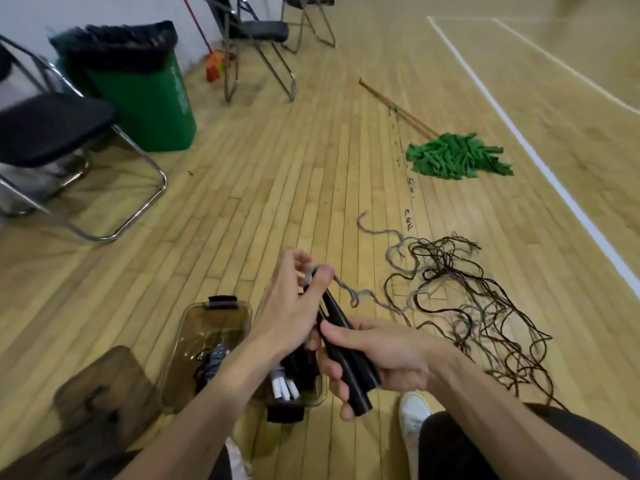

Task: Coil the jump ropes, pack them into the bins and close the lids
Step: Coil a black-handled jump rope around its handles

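My right hand point(377, 355) grips two black jump rope handles point(349, 362) held together above the floor. My left hand point(294, 303) pinches the grey cord point(346, 289) at the top of the handles. The cord trails right into a tangled pile of dark and grey ropes point(481, 306) on the wooden floor. Below my hands stands an open clear bin point(194, 341) with black latches, holding a coiled rope and white and black handles point(285, 388). A brown-tinted lid point(104, 386) lies to its left.
A green mop point(457, 155) with a wooden stick lies on the floor ahead to the right. A green trash bin point(145, 88) and folding chairs point(52, 133) stand at the left. My white shoe point(414, 415) is by the bin.
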A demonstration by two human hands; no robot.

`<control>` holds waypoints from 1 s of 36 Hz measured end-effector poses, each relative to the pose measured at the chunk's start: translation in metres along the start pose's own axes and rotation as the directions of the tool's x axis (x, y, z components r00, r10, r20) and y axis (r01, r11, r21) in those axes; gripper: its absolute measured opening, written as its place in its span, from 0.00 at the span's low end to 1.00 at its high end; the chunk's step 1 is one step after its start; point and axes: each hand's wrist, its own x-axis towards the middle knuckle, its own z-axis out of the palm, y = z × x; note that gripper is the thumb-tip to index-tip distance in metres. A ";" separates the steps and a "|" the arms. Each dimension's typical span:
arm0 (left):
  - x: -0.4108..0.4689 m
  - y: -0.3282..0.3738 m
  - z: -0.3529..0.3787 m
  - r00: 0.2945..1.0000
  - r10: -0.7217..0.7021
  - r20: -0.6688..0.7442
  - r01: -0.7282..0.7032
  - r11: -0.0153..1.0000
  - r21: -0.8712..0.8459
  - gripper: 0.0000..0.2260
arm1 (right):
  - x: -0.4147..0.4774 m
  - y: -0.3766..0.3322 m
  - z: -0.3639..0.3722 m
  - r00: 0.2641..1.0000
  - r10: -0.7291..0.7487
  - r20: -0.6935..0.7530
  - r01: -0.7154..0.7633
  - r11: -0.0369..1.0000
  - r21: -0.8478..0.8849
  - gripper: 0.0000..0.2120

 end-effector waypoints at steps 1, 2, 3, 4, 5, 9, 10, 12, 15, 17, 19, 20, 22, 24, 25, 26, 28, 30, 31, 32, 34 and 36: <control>0.005 -0.004 0.000 1.000 0.006 0.016 -0.005 0.999 -0.035 0.11 | 0.003 -0.001 0.000 1.000 0.006 0.001 -0.006 1.000 0.011 0.13; 0.010 -0.006 0.000 0.999 0.026 0.039 -0.023 0.998 -0.063 0.10 | 0.006 -0.002 0.000 1.000 0.010 0.011 -0.011 1.000 0.024 0.13; 0.012 -0.005 -0.001 0.997 0.043 0.058 -0.038 0.996 -0.085 0.10 | 0.008 -0.003 -0.001 1.000 0.014 0.026 -0.015 0.999 0.032 0.14; 0.014 -0.006 -0.002 0.997 0.046 0.068 -0.039 0.994 -0.107 0.10 | 0.011 -0.003 -0.001 0.999 0.020 0.049 -0.021 0.999 0.035 0.13; 0.015 -0.005 -0.003 0.996 0.044 0.073 -0.034 0.990 -0.136 0.11 | 0.012 -0.003 -0.002 0.997 0.025 0.076 -0.028 0.999 0.035 0.13; 0.013 -0.008 -0.006 0.997 0.055 0.054 -0.038 0.960 -0.279 0.12 | 0.015 0.002 -0.002 0.977 0.033 0.209 -0.049 0.996 0.072 0.10; 0.012 -0.008 -0.006 0.998 0.059 0.034 -0.046 0.954 -0.297 0.11 | 0.016 0.004 -0.002 0.976 0.037 0.216 -0.055 0.995 0.079 0.09; 0.012 -0.012 -0.006 0.999 0.049 -0.005 -0.048 0.948 -0.314 0.12 | 0.017 0.007 -0.003 0.978 0.057 0.201 -0.077 0.993 0.093 0.10; 0.013 -0.019 -0.005 0.998 0.040 -0.048 -0.050 0.971 -0.235 0.14 | 0.016 0.014 -0.004 0.983 0.101 0.156 -0.116 0.990 0.084 0.14; 0.012 -0.024 -0.004 0.998 0.024 -0.062 -0.036 0.980 -0.195 0.14 | 0.016 0.020 -0.004 0.988 0.113 0.109 -0.121 0.990 0.071 0.14; 0.009 -0.028 -0.002 0.998 0.010 -0.064 -0.020 0.986 -0.164 0.14 | 0.015 0.024 -0.002 0.989 0.115 0.089 -0.123 0.989 0.087 0.12; 0.006 -0.028 -0.001 0.998 0.006 -0.055 -0.014 0.988 -0.155 0.14 | 0.014 0.025 -0.002 0.989 0.119 0.089 -0.128 0.987 0.100 0.12; -0.001 -0.028 0.001 0.999 0.010 -0.031 -0.015 0.988 -0.151 0.15 | 0.013 0.027 0.000 0.985 0.133 0.106 -0.145 0.983 0.116 0.11; -0.006 -0.029 0.004 0.999 0.032 -0.012 -0.033 0.993 -0.110 0.15 | 0.013 0.032 0.000 0.983 0.150 0.109 -0.163 0.979 0.122 0.12; -0.007 -0.032 0.006 0.999 0.053 -0.010 -0.054 0.996 -0.074 0.15 | 0.012 0.034 -0.001 0.983 0.156 0.101 -0.168 0.978 0.121 0.12; -0.008 -0.034 0.008 0.997 0.071 -0.010 -0.071 0.997 -0.040 0.15 | 0.011 0.036 -0.001 0.983 0.158 0.094 -0.169 0.978 0.119 0.12; -0.008 -0.038 0.010 0.995 0.099 -0.006 -0.099 0.995 0.013 0.16 | 0.009 0.037 -0.001 0.985 0.153 0.075 -0.162 0.980 0.118 0.12; -0.005 -0.039 0.010 0.995 0.102 0.011 -0.102 0.995 -0.006 0.19 | 0.007 0.035 -0.002 0.988 0.142 0.054 -0.149 0.977 0.155 0.12; -0.003 -0.037 0.008 0.996 0.083 0.022 -0.081 0.995 -0.062 0.22 | 0.005 0.034 -0.003 0.990 0.135 0.048 -0.142 0.973 0.182 0.12; -0.001 -0.035 0.006 0.997 0.064 0.036 -0.059 0.989 -0.134 0.25 | 0.004 0.033 -0.003 0.992 0.121 0.044 -0.128 0.971 0.203 0.12; 0.004 -0.031 0.002 0.998 0.037 0.059 -0.021 0.968 -0.248 0.28 | 0.003 0.029 -0.004 0.996 0.082 0.045 -0.089 0.975 0.202 0.13; 0.008 -0.028 -0.002 0.996 0.010 0.085 0.018 0.945 -0.327 0.29 | 0.003 0.026 -0.005 0.996 0.041 0.073 -0.052 0.985 0.163 0.18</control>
